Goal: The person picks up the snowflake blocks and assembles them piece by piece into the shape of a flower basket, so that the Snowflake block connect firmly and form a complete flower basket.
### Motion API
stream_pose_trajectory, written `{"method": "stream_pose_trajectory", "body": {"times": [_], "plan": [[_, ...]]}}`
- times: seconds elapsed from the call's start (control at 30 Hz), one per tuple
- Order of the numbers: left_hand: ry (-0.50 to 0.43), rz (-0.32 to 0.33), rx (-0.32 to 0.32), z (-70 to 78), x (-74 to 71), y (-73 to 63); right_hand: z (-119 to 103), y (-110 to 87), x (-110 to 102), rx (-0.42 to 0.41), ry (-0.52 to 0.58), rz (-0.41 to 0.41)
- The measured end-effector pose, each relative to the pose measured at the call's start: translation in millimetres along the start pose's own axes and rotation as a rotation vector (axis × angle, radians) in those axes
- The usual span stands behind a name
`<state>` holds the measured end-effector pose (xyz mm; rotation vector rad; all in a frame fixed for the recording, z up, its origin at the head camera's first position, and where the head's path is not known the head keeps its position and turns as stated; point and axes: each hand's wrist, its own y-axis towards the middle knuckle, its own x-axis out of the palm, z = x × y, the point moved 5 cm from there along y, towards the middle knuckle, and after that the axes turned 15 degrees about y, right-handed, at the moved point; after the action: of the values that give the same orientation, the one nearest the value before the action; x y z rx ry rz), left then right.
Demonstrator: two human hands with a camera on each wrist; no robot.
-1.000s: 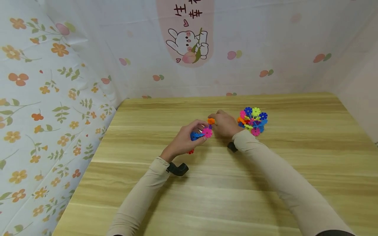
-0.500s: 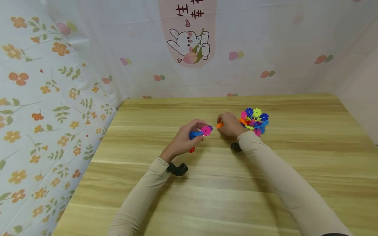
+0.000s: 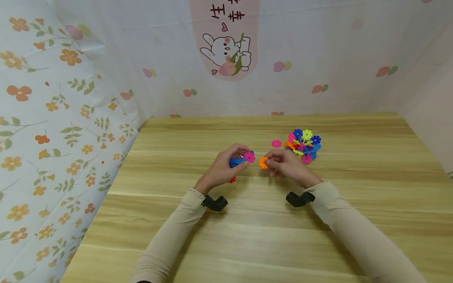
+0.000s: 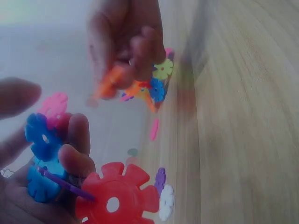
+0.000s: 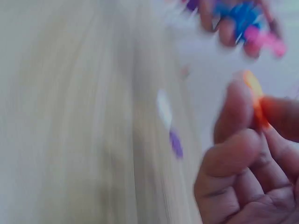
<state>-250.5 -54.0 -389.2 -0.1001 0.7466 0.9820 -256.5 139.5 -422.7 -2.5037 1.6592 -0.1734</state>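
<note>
My left hand [image 3: 226, 163] holds a joined chain of notched plastic flower discs. In the left wrist view its parts show as a pink disc [image 4: 54, 109], blue discs [image 4: 43, 135], a purple disc [image 4: 65, 183] seen edge-on, and a large red disc [image 4: 117, 198] at the near end. Facing it across a small gap, my right hand [image 3: 288, 167] pinches an orange flower disc [image 3: 263, 162] between thumb and fingertips. The orange disc [image 5: 254, 95] and the chain are apart, as the right wrist view shows. Parts of the chain are hidden behind the left fingers in the head view.
A colourful cluster of joined discs [image 3: 302, 145] sits on the wooden table [image 3: 240, 236] beyond the right hand. A loose pink disc [image 3: 276, 143] lies left of it. Loose purple [image 4: 160, 179] and white discs [image 4: 166, 202] lie near the left hand. Printed cloth [image 3: 301, 51] hangs behind.
My right hand first drew right, away from the left, then came nearer me and turned, showing the orange disc's face. The loose pink disc is now uncovered. The left hand hardly moved.
</note>
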Motion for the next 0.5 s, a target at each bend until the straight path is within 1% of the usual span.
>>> {"method": "stream_pose_trajectory", "body": {"times": [0.1, 0.17, 0.27, 0.33, 0.43, 0.5], "plan": [[-0.017, -0.005, 0.005, 6.9, 0.5, 0.2, -0.6, -7.1, 5.7, -0.009, 0.155, 0.010], [-0.028, -0.008, 0.010, 15.2, -0.3, 0.2, -0.2, -9.7, 9.8, -0.007, 0.250, 0.003], [-0.041, -0.013, 0.030, 28.2, -1.7, 0.8, 2.7, -12.5, 13.7, 0.016, 0.352, 0.014], [-0.044, -0.019, 0.036, 33.6, -1.9, 1.7, 4.4, -13.7, 15.6, 0.025, 0.401, 0.019], [-0.047, -0.018, 0.041, 34.2, -0.8, 2.4, 6.7, -15.5, 19.0, 0.047, 0.506, 0.017], [-0.037, -0.011, 0.038, 29.0, 1.4, 3.2, 7.7, -16.7, 21.2, 0.064, 0.590, 0.001]]}}
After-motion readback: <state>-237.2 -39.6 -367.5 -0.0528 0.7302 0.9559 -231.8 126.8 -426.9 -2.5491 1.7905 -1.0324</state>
